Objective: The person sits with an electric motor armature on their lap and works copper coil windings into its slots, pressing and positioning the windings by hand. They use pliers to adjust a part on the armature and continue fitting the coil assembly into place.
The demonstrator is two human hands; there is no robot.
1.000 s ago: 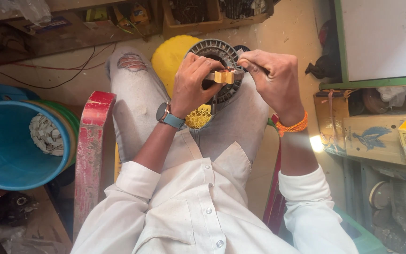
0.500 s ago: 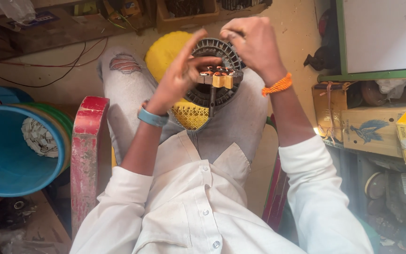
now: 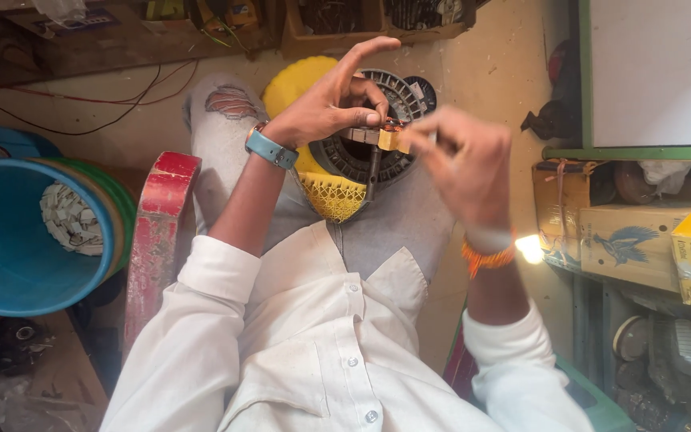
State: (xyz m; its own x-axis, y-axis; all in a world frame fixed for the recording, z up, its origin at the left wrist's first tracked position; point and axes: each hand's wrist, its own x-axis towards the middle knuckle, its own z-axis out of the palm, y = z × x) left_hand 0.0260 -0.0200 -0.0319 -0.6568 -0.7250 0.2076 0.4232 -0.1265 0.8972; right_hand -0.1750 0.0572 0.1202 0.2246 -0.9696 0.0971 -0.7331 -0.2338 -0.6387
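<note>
the person sits with both hands raised over the lap, working on a round, dark motor stator (image 3: 365,152), a ring of stacked metal slots with a ribbed grey look. it rests on the thighs, against a yellow plastic piece (image 3: 333,192) whose lower part is a woven lattice and whose upper part is a smooth dome.

the left hand (image 3: 325,108) pinches narrow, thumb and middle fingers closed on the rim of the stator near a small tan block (image 3: 391,140), while the index finger sticks straight up. a blue-strapped watch (image 3: 269,148) circles that wrist.

the right hand (image 3: 461,156) is blurred; its fingers curl in toward the same tan block, and it seems to grip it, though the blur hides the exact hold. an orange thread band (image 3: 485,256) wraps its wrist.

a thin dark rod (image 3: 373,172) hangs down from the stator's centre.

the person wears a white buttoned shirt (image 3: 313,352) of creased cloth and pale torn jeans (image 3: 229,120). to the left stands a round blue plastic tub (image 3: 17,240) beside a worn red painted wooden bar (image 3: 157,232). on the right, cardboard boxes (image 3: 625,232) sit on a shelf.
</note>
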